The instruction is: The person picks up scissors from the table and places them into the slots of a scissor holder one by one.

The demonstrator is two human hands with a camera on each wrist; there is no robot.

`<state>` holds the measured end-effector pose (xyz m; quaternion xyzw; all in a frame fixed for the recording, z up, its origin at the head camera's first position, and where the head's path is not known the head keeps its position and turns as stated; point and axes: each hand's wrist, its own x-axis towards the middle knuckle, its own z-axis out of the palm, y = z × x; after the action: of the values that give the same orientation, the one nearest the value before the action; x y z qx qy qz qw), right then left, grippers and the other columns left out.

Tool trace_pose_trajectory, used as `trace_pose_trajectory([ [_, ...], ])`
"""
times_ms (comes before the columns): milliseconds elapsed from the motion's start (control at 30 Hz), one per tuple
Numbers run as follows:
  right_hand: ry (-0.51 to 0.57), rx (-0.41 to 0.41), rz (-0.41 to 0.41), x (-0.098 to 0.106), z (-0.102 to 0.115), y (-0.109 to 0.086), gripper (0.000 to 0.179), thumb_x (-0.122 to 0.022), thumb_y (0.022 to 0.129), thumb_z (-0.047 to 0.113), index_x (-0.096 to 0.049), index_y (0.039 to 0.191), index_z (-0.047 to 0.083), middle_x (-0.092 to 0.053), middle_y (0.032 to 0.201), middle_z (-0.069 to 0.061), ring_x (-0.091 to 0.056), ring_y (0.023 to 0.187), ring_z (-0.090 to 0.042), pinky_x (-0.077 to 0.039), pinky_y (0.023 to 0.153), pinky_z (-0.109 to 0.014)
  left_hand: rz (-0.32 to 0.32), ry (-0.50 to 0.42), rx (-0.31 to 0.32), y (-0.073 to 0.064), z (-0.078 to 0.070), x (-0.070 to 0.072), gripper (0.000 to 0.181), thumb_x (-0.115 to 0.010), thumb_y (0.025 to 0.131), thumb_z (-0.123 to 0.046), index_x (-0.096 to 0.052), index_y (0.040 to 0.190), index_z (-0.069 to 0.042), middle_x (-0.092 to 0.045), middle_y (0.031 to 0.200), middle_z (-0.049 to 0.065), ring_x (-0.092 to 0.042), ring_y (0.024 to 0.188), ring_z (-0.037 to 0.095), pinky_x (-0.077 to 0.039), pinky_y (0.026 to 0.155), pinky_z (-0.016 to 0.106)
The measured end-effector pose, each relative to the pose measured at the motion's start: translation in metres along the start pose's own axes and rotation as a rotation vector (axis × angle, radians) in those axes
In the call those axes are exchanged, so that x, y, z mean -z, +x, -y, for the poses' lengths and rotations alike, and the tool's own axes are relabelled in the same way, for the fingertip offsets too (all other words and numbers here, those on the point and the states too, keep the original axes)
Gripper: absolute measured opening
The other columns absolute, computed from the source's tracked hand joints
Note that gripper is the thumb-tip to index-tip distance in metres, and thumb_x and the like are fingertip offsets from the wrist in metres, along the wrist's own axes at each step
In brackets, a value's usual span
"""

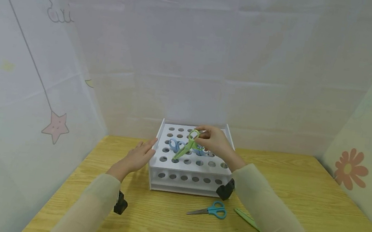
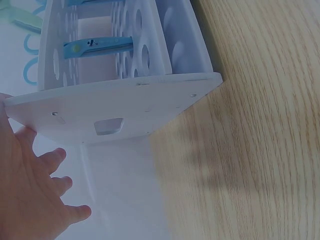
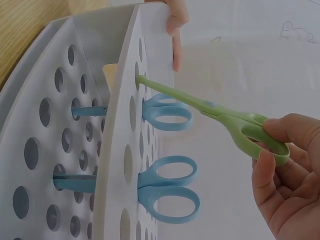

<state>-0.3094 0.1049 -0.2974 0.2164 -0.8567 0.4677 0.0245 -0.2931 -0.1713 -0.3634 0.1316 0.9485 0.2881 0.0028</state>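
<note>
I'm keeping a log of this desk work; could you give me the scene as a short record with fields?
Rack: white, with round holes
Left hand: touches the rack's left side
Right hand: pinches green scissors by a handle
Position: tip at a hole in the rack's top
In rack: two pairs of blue scissors, handles up
On table: loose blue scissors in front; green object partly behind right sleeve

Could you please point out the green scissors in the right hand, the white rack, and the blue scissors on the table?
Green scissors (image 3: pixel 226 115), right wrist view: near the pivot.
White rack (image 1: pixel 192 167), head view: top panel's front edge.
Blue scissors (image 1: pixel 211 210), head view: near the pivot.
</note>
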Motion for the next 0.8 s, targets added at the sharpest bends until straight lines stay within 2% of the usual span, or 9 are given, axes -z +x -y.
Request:
trace_pose_trajectory([
  [167, 0.024, -0.002, 0.003, -0.004, 0.001, 0.002, 0.038, -0.064, 0.085, 0.010, -0.057, 0.122, 0.005, -0.066, 0.094, -0.009, -0.060, 0.073, -0.033, -0.050, 0.062, -0.048, -0.002, -0.001, -0.001, 0.000, 0.001, 0.000, 0.052, -0.025, 0.098, -0.033, -0.020, 0.149, -0.020, -0.020, 0.150, 0.009, -0.002, 0.136, 0.038, -0.003, 0.101, 0.063],
  [233, 0.043, -0.011, 0.014, -0.006, 0.000, 0.002, 0.037, -0.064, 0.085, 0.010, -0.058, 0.122, 0.005, -0.066, 0.094, -0.009, -0.060, 0.075, -0.036, -0.049, 0.065, -0.052, -0.003, 0.001, -0.002, 0.000, 0.001, 0.000, 0.052, -0.025, 0.098, -0.033, -0.019, 0.149, -0.020, -0.020, 0.150, 0.008, -0.002, 0.136, 0.038, -0.003, 0.101, 0.063],
  [467, 0.052, -0.008, 0.039, -0.013, -0.001, 0.006, 0.039, -0.065, 0.085, 0.012, -0.057, 0.123, 0.005, -0.068, 0.094, -0.008, -0.059, 0.072, -0.040, -0.048, 0.063, -0.053, -0.005, 0.004, -0.005, 0.001, 0.001, 0.000, 0.052, -0.026, 0.098, -0.033, -0.019, 0.149, -0.020, -0.021, 0.150, 0.011, -0.003, 0.136, 0.040, -0.004, 0.101, 0.064],
  [633, 0.061, 0.003, 0.037, -0.017, -0.002, 0.008, 0.040, -0.065, 0.085, 0.010, -0.057, 0.123, 0.003, -0.068, 0.097, -0.011, -0.062, 0.075, -0.036, -0.049, 0.064, -0.053, -0.009, 0.005, -0.003, 0.000, 0.001, 0.000, 0.052, -0.026, 0.098, -0.033, -0.020, 0.149, -0.020, -0.021, 0.149, 0.013, -0.004, 0.136, 0.040, -0.004, 0.101, 0.064],
  [800, 0.069, -0.021, 0.032, -0.020, -0.004, 0.010, 0.038, -0.067, 0.084, 0.013, -0.059, 0.120, 0.005, -0.068, 0.095, -0.008, -0.061, 0.068, -0.034, -0.049, 0.065, -0.051, -0.006, 0.000, 0.000, 0.000, 0.001, 0.000, 0.052, -0.026, 0.098, -0.033, -0.020, 0.149, -0.020, -0.020, 0.150, 0.012, -0.003, 0.136, 0.039, -0.004, 0.101, 0.063],
])
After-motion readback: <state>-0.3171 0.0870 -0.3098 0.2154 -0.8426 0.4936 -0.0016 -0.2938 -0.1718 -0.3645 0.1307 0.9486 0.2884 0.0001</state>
